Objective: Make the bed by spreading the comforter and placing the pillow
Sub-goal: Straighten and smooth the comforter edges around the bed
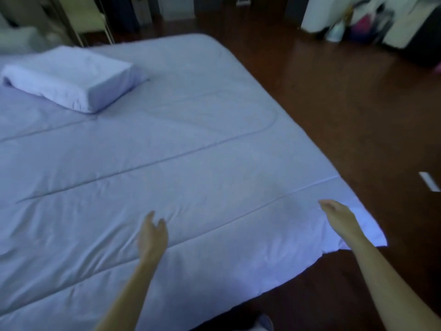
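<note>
A pale blue comforter (181, 168) lies spread flat over the bed, with stitched seams running across it and a few wrinkles near me. A matching pale blue pillow (69, 80) rests on it at the far left. My left hand (152, 235) hovers over the near part of the comforter, fingers apart and holding nothing. My right hand (338, 218) is stretched out flat above the comforter's near right corner (372, 235), fingers extended and empty.
Dark wooden floor (334, 103) runs along the bed's right side and foot. A small white object (429, 185) lies on the floor at the right. Bags and clutter (365, 25) stand at the far right wall. A chair frame (95, 22) stands behind the bed.
</note>
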Motion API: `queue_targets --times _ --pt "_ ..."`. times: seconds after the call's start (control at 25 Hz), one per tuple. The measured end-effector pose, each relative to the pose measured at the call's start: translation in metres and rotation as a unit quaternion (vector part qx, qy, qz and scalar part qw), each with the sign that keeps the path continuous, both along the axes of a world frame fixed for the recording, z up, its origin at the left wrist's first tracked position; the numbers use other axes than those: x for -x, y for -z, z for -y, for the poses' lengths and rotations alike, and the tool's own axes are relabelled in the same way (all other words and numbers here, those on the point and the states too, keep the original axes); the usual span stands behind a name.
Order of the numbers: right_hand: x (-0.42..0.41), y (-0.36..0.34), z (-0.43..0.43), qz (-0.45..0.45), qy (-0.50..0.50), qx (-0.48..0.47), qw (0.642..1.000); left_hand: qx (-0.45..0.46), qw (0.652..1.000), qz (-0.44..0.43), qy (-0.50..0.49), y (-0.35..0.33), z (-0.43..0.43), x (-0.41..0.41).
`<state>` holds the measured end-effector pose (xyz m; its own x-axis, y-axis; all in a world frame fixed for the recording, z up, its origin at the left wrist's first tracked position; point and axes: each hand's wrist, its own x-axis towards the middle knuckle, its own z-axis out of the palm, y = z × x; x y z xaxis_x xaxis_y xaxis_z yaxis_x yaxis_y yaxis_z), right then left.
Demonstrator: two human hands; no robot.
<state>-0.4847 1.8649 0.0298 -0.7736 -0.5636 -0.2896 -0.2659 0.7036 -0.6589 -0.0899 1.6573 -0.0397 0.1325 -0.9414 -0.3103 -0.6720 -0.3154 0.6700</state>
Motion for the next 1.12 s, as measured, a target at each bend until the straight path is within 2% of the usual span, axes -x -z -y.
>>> queue_targets --times 0.04,0.12,0.24,0.48,0.64,0.76,0.92,1.12 --pt "-0.005 -0.020 0.006 0.021 -0.006 0.059 0.998 0.032 0.994 -0.052 0.090 -0.034 -0.003 0.035" --pt "-0.003 -0.065 0.013 0.077 0.002 0.174 0.982 0.091 0.957 -0.147 0.231 -0.093 -0.012 0.107" --pt "0.027 -0.124 -0.006 0.048 0.000 0.277 0.960 0.074 0.901 -0.236 0.356 -0.162 -0.036 0.202" --pt "0.174 -0.195 -0.121 -0.051 0.026 0.337 0.940 0.089 0.822 -0.424 0.368 -0.262 -0.113 0.394" --pt "0.240 -0.215 -0.146 -0.057 0.034 0.378 0.923 0.096 0.779 -0.465 0.409 -0.294 -0.168 0.505" --pt "0.274 -0.222 -0.140 -0.054 0.014 0.392 0.918 0.089 0.774 -0.471 0.414 -0.292 -0.192 0.569" --pt "0.329 -0.216 -0.131 -0.048 0.018 0.391 0.919 0.072 0.788 -0.463 0.400 -0.277 -0.191 0.628" --pt "0.407 -0.202 -0.092 -0.048 -0.031 0.356 0.933 0.064 0.817 -0.497 0.284 -0.252 -0.145 0.696"
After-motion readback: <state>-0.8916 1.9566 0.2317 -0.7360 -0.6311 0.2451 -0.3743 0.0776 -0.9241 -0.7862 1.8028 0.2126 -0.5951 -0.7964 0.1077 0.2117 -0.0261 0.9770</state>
